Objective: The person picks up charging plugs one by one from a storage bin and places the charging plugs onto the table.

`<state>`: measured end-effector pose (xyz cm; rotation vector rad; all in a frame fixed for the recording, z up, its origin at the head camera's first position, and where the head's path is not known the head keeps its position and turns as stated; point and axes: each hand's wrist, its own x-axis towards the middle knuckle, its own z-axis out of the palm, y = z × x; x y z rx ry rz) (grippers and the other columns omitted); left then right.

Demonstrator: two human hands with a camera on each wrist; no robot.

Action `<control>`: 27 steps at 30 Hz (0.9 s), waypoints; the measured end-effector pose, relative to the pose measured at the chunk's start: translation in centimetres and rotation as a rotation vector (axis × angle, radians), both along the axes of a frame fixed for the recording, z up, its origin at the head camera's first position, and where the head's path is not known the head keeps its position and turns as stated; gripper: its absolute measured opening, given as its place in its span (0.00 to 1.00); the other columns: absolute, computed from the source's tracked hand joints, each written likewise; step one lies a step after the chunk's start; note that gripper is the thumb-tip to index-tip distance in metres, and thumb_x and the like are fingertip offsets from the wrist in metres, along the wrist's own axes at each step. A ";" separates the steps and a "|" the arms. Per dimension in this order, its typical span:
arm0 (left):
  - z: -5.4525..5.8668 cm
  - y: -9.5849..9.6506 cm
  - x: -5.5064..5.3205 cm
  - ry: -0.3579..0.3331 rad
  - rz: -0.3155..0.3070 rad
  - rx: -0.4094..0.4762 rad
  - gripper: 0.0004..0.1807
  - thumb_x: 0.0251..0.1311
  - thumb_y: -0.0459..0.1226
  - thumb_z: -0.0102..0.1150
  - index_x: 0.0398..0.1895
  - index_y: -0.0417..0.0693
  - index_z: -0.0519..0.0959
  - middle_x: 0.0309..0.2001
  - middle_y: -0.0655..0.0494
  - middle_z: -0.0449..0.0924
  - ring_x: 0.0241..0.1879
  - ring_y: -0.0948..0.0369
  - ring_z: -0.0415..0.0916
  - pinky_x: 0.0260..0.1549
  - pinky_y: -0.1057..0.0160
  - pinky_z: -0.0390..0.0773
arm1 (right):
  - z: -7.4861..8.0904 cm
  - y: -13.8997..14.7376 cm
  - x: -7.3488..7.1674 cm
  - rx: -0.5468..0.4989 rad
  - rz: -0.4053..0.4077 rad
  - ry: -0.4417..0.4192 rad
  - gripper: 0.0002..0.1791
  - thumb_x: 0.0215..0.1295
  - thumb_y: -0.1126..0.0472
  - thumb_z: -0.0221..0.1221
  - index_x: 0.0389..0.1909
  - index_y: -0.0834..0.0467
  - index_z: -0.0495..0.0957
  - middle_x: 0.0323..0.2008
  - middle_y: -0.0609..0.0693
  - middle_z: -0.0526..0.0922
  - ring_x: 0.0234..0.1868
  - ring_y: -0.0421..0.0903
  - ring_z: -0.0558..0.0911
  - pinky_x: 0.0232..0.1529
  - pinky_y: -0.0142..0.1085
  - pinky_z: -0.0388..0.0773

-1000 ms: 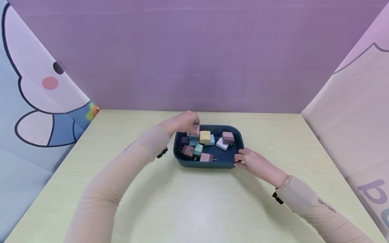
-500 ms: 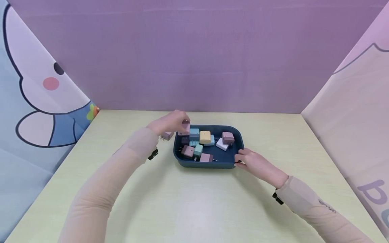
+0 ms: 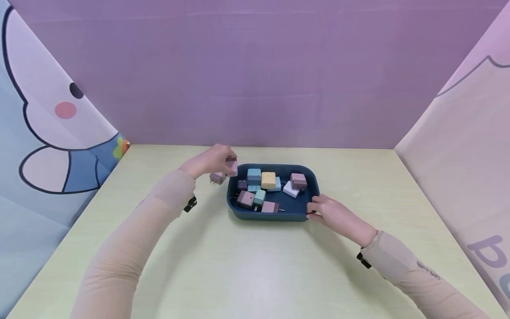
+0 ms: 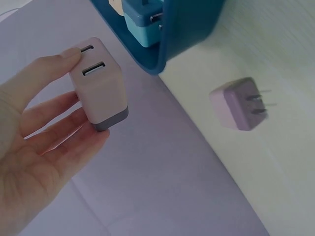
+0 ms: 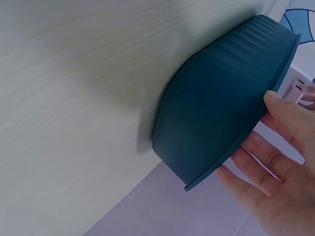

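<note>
Between thumb and fingers, my left hand (image 3: 213, 160) pinches a pink USB charger (image 4: 101, 86) with two ports and a grey end. It is held up at the left end of a dark blue basket (image 3: 275, 217). On the table just left of the basket lies another pink charger (image 4: 238, 104), its metal prongs showing. Several chargers sit inside the basket, among them a yellow one (image 3: 268, 180), a blue one (image 3: 254, 176) and a white one (image 3: 291, 189). My right hand (image 3: 328, 212) grips the basket's near right rim, thumb outside in the right wrist view.
The light wooden table (image 3: 255, 266) runs back to a purple cloth wall (image 3: 255, 79). Printed cloth panels stand at the left (image 3: 48, 106) and right (image 3: 470, 155) sides.
My left hand has carried the pink charger leftward from over the basket to its left end. The charger on the table has come into view. My right hand stays on the rim.
</note>
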<state>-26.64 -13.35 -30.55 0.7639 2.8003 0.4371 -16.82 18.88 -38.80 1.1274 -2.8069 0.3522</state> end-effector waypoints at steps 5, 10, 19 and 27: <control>-0.4 -1.3 -0.2 0.024 0.002 0.002 0.22 0.47 0.37 0.64 0.46 0.35 0.75 0.40 0.45 0.76 0.36 0.56 0.71 0.38 0.59 0.74 | 0.1 -0.1 0.0 0.005 -0.011 -0.008 0.02 0.51 0.63 0.62 0.26 0.55 0.78 0.23 0.43 0.70 0.25 0.37 0.67 0.25 0.27 0.69; -0.7 -2.5 -0.2 0.031 0.022 -0.010 0.21 0.46 0.34 0.62 0.46 0.32 0.75 0.40 0.43 0.76 0.37 0.54 0.71 0.40 0.57 0.73 | 0.1 -0.2 0.1 0.003 0.001 0.006 0.03 0.51 0.64 0.62 0.26 0.55 0.78 0.23 0.43 0.69 0.25 0.37 0.67 0.25 0.27 0.69; -1.6 -4.2 -0.5 0.031 0.027 -0.015 0.21 0.44 0.31 0.63 0.44 0.30 0.75 0.37 0.43 0.76 0.35 0.54 0.70 0.38 0.58 0.71 | 0.2 -0.2 0.1 0.008 0.004 0.008 0.03 0.50 0.63 0.63 0.26 0.55 0.77 0.22 0.43 0.69 0.25 0.38 0.66 0.24 0.27 0.68; -2.3 -5.0 -0.7 -0.007 0.073 -0.019 0.19 0.45 0.30 0.62 0.43 0.31 0.76 0.36 0.44 0.78 0.33 0.55 0.70 0.36 0.59 0.71 | 0.2 -0.2 0.1 0.010 -0.005 0.021 0.03 0.50 0.63 0.63 0.26 0.54 0.78 0.23 0.43 0.69 0.25 0.37 0.66 0.24 0.26 0.69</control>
